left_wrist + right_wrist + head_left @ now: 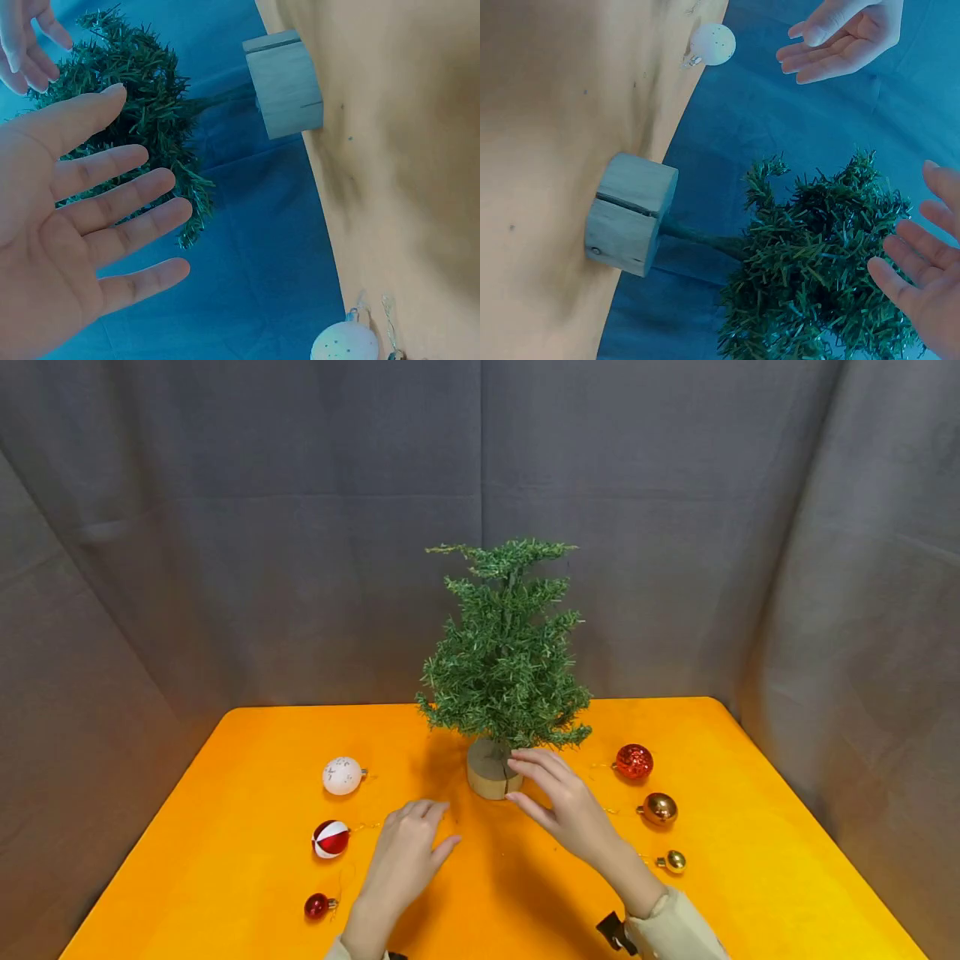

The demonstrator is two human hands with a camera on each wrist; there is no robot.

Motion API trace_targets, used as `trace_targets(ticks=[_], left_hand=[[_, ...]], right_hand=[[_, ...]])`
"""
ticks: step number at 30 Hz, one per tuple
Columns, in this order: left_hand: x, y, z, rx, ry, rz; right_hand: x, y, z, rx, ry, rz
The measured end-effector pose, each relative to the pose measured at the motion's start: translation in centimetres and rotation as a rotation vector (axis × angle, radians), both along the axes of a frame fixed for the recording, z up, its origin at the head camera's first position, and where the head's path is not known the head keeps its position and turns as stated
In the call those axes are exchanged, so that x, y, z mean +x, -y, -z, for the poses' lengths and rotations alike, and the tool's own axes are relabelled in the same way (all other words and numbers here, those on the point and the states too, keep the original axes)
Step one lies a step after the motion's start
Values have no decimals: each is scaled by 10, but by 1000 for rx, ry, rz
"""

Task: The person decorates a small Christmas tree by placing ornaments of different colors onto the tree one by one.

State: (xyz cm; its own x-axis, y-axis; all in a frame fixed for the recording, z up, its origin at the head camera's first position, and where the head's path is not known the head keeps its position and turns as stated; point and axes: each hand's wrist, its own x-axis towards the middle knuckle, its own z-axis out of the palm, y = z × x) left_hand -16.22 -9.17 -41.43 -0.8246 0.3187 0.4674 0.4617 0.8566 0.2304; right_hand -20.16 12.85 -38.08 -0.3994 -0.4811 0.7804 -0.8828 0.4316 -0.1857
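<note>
A small artificial Christmas tree (pixel 510 652) stands upright on a round wooden base (pixel 495 768) at the back middle of the table. My left hand (pixel 405 856) hovers in front of it to the left, fingers relaxed and holding nothing. To the right, my right hand (pixel 562 806) is raised near the wooden base, its fingers loosely extended and nothing in them. The left wrist view shows the left palm (pixel 45 232) with the fingers spread. In the right wrist view the right hand (pixel 930 262) appears beside the branches; whether it touches them I cannot tell.
Left on the orange table (pixel 247 827) lie a white ball (pixel 342 776), a red-and-white ball (pixel 331 839) and a small red ball (pixel 317 907). Along the right are a red glitter ball (pixel 633 762), a bronze ball (pixel 660 809) and a small gold ball (pixel 675 862). Grey curtains (pixel 300 527) surround the table.
</note>
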Motion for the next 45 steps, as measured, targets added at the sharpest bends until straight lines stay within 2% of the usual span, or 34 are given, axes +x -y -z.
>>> trace_targets(ticks=[4, 10, 26, 37, 45], left_hand=[[2, 5, 2, 7, 2, -7], [5, 14, 4, 3, 23, -54], [17, 45, 10, 33, 65, -102], [26, 71, 17, 70, 22, -147], [31, 82, 15, 116, 44, -188]], right_hand=[[-4, 4, -4, 3, -14, -20], [-9, 8, -9, 0, -31, -35], [-17, 18, -22, 0, -90, -24], [-23, 21, -32, 51, -118, 28], [-26, 27, -36, 60, -131, 86]])
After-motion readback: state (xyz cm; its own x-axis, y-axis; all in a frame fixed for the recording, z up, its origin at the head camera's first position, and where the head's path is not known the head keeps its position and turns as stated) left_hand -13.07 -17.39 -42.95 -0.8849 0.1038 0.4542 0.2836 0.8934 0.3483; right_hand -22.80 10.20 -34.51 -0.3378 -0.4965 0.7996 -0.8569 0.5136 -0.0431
